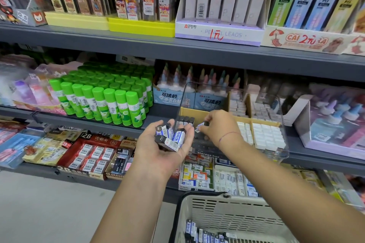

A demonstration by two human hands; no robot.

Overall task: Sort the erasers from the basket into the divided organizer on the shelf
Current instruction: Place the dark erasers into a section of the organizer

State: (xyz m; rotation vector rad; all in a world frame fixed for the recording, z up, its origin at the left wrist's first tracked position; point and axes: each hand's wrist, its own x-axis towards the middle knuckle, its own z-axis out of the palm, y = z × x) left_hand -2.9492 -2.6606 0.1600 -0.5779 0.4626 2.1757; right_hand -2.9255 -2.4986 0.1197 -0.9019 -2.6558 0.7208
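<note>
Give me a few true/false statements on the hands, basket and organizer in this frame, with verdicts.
1. The left hand carries several erasers on its upturned palm. True.
2. The right hand is empty. False: it pinches one eraser over the organizer.
3. The basket is empty. False: a pile of wrapped erasers lies in its bottom.
4. Green glue sticks stand to the left of the organizer on the same shelf. True.
5. The organizer sits on the floor. False: it sits on the shelf, above the basket.
</note>
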